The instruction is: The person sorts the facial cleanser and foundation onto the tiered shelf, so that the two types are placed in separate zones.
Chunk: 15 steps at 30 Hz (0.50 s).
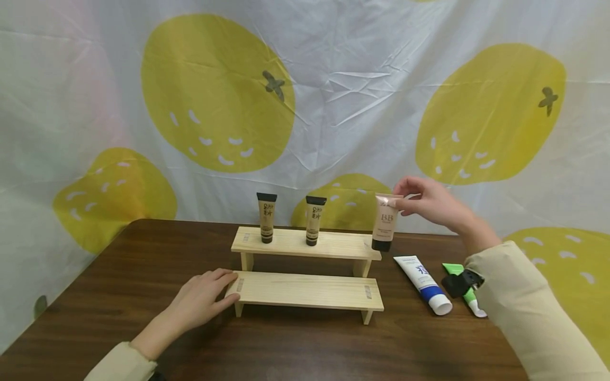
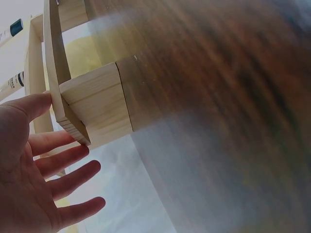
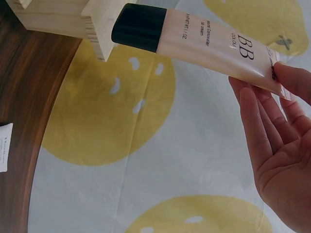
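My right hand [image 1: 429, 203] pinches a beige BB cream tube [image 1: 384, 222] by its flat crimped end, black cap downward. The cap stands at the right end of the rear, higher wooden shelf [image 1: 286, 242], overlapping its edge in the head view. Two smaller gold tubes with black ends, one on the left [image 1: 267, 219] and one near the middle [image 1: 313, 222], stand upright on that shelf. With thumb and fingertips, my left hand [image 1: 202, 296] holds the left end of the front, lower wooden shelf [image 1: 305, 290]; its other fingers are spread in the left wrist view.
Right of the shelves, a white tube with a blue band [image 1: 421, 283] lies on the dark wooden table [image 1: 190, 349]. A green and white tube [image 1: 469, 293] lies beside it, partly behind the right wrist's black camera [image 1: 459, 283]. A lemon-print cloth [image 1: 352, 106] hangs behind the table.
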{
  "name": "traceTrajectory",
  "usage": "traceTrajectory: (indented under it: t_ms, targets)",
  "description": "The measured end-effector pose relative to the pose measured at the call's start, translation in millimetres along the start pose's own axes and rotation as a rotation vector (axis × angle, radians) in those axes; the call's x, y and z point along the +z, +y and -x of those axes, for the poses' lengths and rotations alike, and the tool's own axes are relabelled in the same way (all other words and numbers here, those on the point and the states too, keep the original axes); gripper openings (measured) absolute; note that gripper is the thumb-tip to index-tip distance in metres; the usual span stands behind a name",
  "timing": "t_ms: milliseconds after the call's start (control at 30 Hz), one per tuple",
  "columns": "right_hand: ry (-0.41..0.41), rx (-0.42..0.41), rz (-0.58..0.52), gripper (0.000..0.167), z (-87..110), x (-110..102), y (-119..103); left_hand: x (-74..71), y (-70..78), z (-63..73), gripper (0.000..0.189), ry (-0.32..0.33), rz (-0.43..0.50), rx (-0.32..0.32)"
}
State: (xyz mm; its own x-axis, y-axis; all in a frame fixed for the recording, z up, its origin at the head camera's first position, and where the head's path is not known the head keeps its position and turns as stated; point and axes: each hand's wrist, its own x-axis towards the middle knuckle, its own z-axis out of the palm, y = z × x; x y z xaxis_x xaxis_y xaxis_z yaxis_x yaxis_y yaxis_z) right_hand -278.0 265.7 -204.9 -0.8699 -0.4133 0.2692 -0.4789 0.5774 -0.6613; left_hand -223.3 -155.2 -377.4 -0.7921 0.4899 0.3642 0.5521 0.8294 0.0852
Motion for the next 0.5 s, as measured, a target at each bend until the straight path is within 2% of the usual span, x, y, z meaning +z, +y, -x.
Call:
traceTrajectory:
  t_ms: [233, 500]
  targets:
    - [0.002, -0.012, -0.002, 0.022, -9.8, 8.1, -1.1, 1.0, -1.2, 0.0, 0.045, 0.003, -0.007, -0.001]
    - [0.003, -0.023, -0.066, 0.021, -20.4, 19.8, -1.7, 1.9, -1.8, 0.0, 0.046, 0.002, -0.006, -0.003]
